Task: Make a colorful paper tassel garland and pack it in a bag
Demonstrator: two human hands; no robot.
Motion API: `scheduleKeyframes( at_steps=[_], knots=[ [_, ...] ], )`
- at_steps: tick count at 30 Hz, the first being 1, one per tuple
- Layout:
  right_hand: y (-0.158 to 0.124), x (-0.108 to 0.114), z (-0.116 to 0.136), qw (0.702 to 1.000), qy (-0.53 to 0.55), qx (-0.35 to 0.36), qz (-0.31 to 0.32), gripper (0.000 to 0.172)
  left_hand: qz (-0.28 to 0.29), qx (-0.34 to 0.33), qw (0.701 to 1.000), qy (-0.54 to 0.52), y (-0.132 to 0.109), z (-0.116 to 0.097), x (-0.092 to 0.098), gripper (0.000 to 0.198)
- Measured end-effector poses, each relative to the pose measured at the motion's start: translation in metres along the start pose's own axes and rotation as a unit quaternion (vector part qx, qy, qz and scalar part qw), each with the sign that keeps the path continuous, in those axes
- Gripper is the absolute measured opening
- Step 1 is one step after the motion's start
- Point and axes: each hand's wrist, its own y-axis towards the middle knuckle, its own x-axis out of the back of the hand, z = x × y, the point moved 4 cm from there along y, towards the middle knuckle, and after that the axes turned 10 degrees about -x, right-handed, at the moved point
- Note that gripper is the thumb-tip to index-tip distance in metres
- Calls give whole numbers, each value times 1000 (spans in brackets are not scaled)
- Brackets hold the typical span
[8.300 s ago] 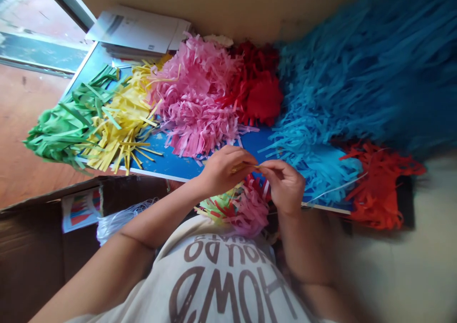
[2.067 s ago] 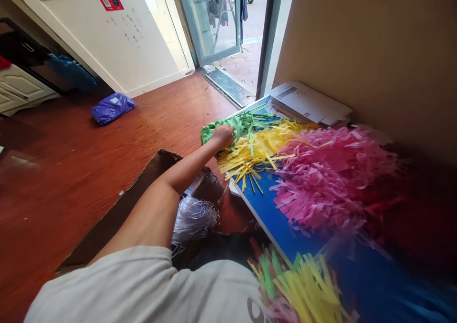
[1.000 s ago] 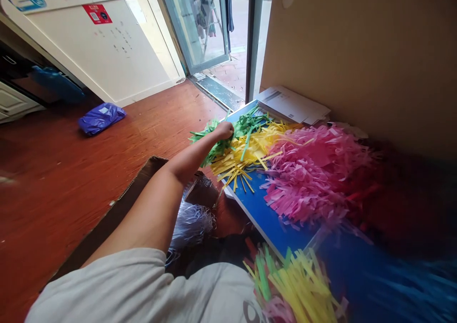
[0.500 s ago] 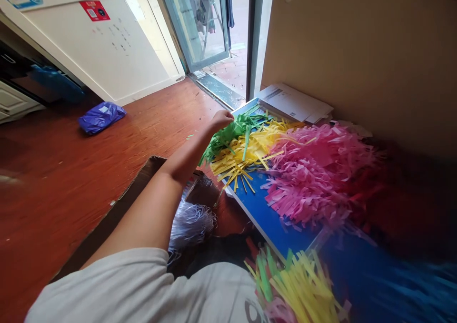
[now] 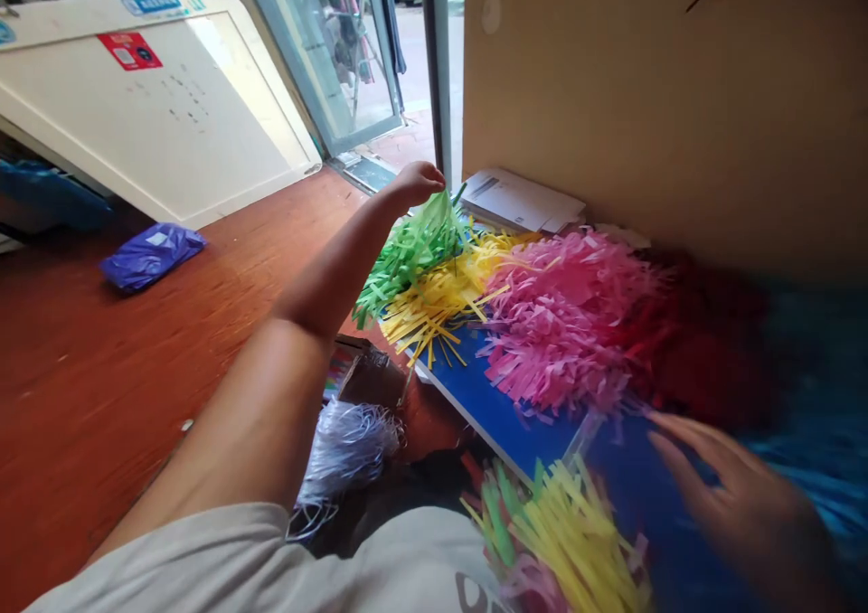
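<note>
My left hand is closed on the top of a green paper tassel and lifts it, its strips hanging over the corner of the blue table. Yellow paper fringe lies beside it, then a heap of pink fringe and dark red fringe. At lower right my right hand is over the tabletop, slightly blurred, its thumb and fingers apart and the tips close to the pink heap's lower edge. A bundle of yellow, green and pink strips is near my shirt.
White strands sit by an opened cardboard box below the table. Flat white packages lie at the wall. A purple plastic bag rests on the wooden floor, near a leaning white board. The glass door stands open.
My left hand has risen, pulling the green tassel up off the pile. My right hand has come into view at lower right. The camera view has shifted to the right.
</note>
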Motion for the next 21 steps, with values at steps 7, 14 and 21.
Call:
scheduleKeyframes(
  at_steps=[7, 14, 21],
  knots=[
    [126, -55, 71, 983, 160, 15, -86, 20, 0, -209, 973, 95, -12, -94, 9, 9],
    [189, -83, 99, 956, 248, -51, -148, 60, -45, -421, 883, 202, -56, -156, 1, 22],
    [177, -42, 86, 929, 304, -90, -190, 27, -16, -489, 865, 110, -85, -210, -31, 21]
  ],
)
